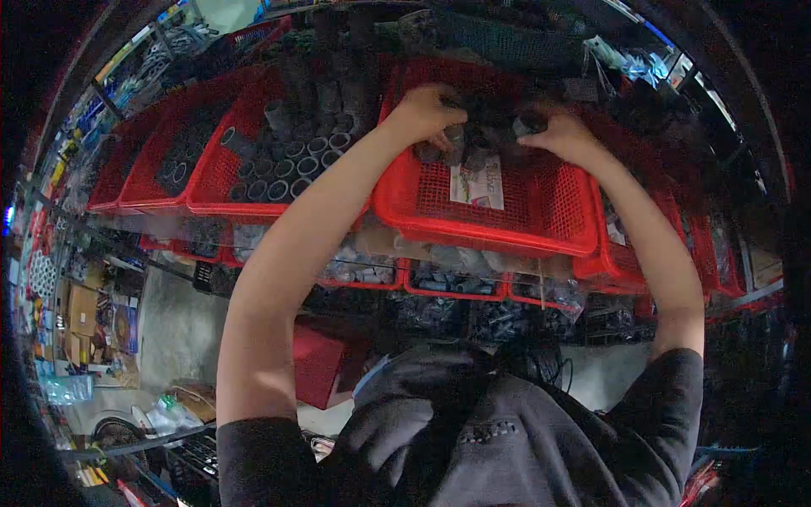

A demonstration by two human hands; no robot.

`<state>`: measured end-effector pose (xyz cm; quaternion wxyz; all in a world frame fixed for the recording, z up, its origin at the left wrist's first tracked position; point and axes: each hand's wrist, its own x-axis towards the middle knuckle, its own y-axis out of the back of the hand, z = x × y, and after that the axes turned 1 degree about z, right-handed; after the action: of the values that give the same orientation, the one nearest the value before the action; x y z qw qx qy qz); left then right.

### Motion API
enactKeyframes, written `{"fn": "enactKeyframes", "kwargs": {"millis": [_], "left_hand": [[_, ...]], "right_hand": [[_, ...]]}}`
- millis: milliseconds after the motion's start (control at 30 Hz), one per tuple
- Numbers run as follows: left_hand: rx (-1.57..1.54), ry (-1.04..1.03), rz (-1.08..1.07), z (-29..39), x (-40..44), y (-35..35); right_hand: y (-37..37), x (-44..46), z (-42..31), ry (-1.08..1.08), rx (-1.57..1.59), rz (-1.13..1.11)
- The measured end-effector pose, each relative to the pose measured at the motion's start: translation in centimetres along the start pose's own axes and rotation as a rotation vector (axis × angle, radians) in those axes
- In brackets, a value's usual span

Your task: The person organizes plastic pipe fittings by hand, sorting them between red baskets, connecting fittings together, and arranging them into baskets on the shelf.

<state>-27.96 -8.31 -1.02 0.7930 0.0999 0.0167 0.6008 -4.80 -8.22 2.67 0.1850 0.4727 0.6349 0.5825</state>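
Note:
Both of my hands reach into the back of a red plastic basket (486, 224) on the shelf in front of me. My left hand (429, 116) is over its left side, fingers curled down around a grey pipe fitting (454, 142), partly hidden by the hand. At the right, my right hand (564, 137) has its thumb and fingers closed on another dark grey pipe fitting (525, 128). More dark fittings lie between the hands, too dim to tell apart. A white printed paper (477, 182) lies in the front of the basket.
Left of it stands a red basket (198, 196) with grey pipe fittings (285, 169) in rows. Other red baskets flank these. A lower shelf holds bins of small parts (452, 280). Below are a red box (319, 363) and, at far left, a cardboard box (82, 308).

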Motion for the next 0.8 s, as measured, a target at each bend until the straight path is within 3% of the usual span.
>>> {"fn": "enactKeyframes", "kwargs": {"millis": [67, 133, 267, 333, 467, 633, 800], "left_hand": [[-0.013, -0.001, -0.038, -0.1, 0.0, -0.1], [0.196, -0.007, -0.045, 0.0, 0.3, 0.0], [0.079, -0.011, -0.059, 0.2, -0.1, 0.2], [0.263, -0.01, -0.027, 0.3, 0.1, 0.3], [0.158, 0.002, -0.068, -0.4, 0.4, 0.5], [0.308, -0.131, -0.064, -0.8, 0.8, 0.6], [0.26, -0.079, -0.065, -1.0, 1.0, 0.8]], "right_hand": [[-0.7, 0.2, 0.4, 0.071, 0.039, -0.195], [-2.3, 0.2, 0.7, 0.094, 0.0, -0.2], [-3.5, 0.6, 0.6, 0.229, -0.141, -0.21], [-3.8, 0.8, 0.4, 0.23, -0.154, -0.233], [-4.3, 1.0, 0.7, 0.247, -0.209, -0.234], [-5.3, 1.2, 1.7, 0.194, -0.271, -0.25], [-7.9, 1.9, 4.8, 0.219, -0.277, -0.268]]}}
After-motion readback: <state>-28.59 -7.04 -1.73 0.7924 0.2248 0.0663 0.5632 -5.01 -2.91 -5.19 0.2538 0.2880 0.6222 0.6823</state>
